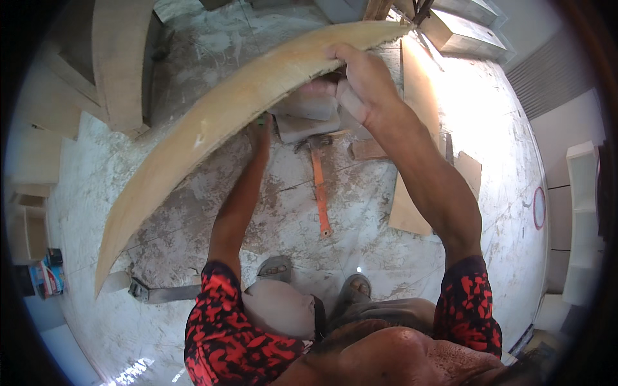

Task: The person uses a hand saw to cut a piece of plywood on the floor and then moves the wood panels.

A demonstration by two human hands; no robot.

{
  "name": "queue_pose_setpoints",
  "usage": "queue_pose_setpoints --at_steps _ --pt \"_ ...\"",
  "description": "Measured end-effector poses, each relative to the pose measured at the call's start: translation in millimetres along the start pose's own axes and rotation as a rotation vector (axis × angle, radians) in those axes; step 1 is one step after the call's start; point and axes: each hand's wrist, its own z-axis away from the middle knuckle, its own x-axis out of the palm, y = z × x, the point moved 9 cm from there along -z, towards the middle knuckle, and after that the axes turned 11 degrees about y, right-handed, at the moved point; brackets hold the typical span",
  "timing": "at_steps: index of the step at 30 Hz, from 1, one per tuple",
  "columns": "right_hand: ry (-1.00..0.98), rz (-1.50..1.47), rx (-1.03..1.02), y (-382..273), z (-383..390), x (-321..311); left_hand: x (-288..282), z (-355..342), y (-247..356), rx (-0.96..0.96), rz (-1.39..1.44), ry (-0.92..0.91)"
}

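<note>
A long, pale wooden board [212,114] slants across the view from the lower left to the upper right, raised above the floor. My right hand [360,77] grips its near edge toward the far right end, thumb on the upper face and fingers under it. My left hand [259,134] reaches below the middle of the board, which hides its fingers. A whitish plastic container [310,122] sits just right of my left hand, partly covered by the board. Nearer to me lies a claw hammer [319,183] with an orange handle, its head beside the container.
Right of the hammer are a short wood block [368,150] and a long plank [411,199] on the stained floor. Wooden boxes [462,35] stand at the far right. A tall wooden panel [118,64] rises at the far left. A dark metal tool [164,294] lies near my left sandal [275,266].
</note>
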Motion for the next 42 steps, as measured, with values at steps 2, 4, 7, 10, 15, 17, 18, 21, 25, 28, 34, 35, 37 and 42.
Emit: queue_pose_setpoints --at_steps 2,4,7,10,15,17,18,21,25,28,34,35,37,42 --pt "0.008 0.019 -0.020 -7.7 -1.1 5.2 21.8 -36.1 -2.4 -0.071 -0.003 0.081" --pt "0.026 0.056 -0.043 -9.7 -2.5 7.0 36.0 -51.0 -14.2 -0.137 -0.015 0.089" --pt "0.012 0.122 -0.088 -11.0 -1.8 14.4 38.3 -58.3 -19.1 -0.180 -0.020 0.082" --pt "0.020 0.181 -0.118 -15.4 -5.9 9.5 46.8 -50.7 -20.0 -0.193 -0.021 0.057" --pt "0.009 0.287 -0.195 -23.8 -11.0 22.6 39.6 -39.9 -18.2 -0.187 -0.041 0.040" --pt "0.015 0.291 -0.204 -26.1 -7.6 28.9 38.3 -37.1 -16.3 -0.184 -0.044 0.030" --pt "0.011 0.289 -0.213 -26.6 -8.4 28.5 37.1 -35.3 -15.8 -0.183 -0.048 0.027" --pt "0.007 0.261 -0.230 -25.8 -8.7 27.3 35.0 -22.8 -18.9 -0.183 -0.059 0.013" --pt "0.061 0.207 -0.214 -19.1 5.6 28.1 29.1 -8.2 -16.3 -0.182 -0.083 -0.012" --pt "0.063 0.185 -0.192 -11.0 7.3 23.0 24.8 0.3 -16.6 -0.157 -0.121 -0.039" --pt "0.040 0.174 -0.142 -10.3 13.9 17.4 33.1 33.5 -4.1 0.043 -0.285 -0.141" --pt "0.047 0.159 -0.136 -9.1 12.6 14.3 46.1 41.3 0.9 0.101 -0.312 -0.175" --pt "0.037 0.186 -0.115 -6.9 11.0 1.3 96.7 69.5 5.5 0.170 -0.332 -0.298" --pt "0.034 0.200 -0.083 -9.5 17.1 18.8 165.0 83.0 -15.6 0.197 -0.521 -0.388"
